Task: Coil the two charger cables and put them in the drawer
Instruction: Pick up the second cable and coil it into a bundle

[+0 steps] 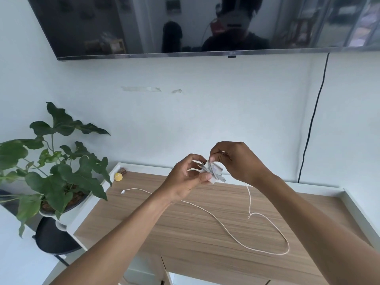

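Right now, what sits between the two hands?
A white plug with cable wound round it; the left hand grips the plug, the right hand pinches the cable. Head view.

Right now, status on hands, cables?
Left hand and right hand grip charger block, few cable turns on it. White cable trails uncoiled across tabletop. No obstruction seen.

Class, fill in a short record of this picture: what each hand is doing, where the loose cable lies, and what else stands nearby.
left hand: grips the white charger plug from below
right hand: pinches the grey cable wound around the plug
loose cable: uncoiled on the wooden tabletop, one end rising toward the hands
nearby: potted plant, small yellow object, television on the wall
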Tool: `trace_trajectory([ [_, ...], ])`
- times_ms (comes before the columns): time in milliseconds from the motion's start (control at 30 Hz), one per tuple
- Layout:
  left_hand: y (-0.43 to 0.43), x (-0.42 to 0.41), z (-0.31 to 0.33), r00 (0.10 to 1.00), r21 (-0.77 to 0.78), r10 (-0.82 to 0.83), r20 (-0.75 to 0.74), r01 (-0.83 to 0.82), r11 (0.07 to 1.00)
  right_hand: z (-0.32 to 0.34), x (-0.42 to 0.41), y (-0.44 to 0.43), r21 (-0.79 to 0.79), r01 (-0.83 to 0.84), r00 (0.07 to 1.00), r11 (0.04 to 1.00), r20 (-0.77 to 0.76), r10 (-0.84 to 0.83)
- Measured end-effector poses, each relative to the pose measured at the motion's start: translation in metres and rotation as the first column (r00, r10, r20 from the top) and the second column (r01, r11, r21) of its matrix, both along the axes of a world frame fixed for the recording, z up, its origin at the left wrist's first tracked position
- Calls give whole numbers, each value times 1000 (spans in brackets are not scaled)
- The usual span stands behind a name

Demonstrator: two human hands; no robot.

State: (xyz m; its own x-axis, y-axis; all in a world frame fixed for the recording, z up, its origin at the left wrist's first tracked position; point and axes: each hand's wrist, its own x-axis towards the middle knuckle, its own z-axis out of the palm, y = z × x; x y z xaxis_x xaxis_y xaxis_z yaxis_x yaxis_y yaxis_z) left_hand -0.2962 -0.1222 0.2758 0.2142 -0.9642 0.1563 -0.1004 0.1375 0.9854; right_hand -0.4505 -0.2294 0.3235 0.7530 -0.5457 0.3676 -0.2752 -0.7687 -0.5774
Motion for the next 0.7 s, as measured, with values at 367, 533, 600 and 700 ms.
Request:
trace_trajectory([
  [367,2,2,4,965,21,-35,261,30,999,9,-10,0,214,-22,1000,977,11,20],
  [533,3,7,6,976,60,20,217,-34,998,11,-10,0,155,-33,999,987,-1,34],
  [600,4,8,6,971,58,13,240,-28,998,11,-9,0,106,-52,997,993,-52,58],
  [700,6,9,8,957,44,11,291,-24,999,14,-5,5,2,-107,985,994,-134,106],
])
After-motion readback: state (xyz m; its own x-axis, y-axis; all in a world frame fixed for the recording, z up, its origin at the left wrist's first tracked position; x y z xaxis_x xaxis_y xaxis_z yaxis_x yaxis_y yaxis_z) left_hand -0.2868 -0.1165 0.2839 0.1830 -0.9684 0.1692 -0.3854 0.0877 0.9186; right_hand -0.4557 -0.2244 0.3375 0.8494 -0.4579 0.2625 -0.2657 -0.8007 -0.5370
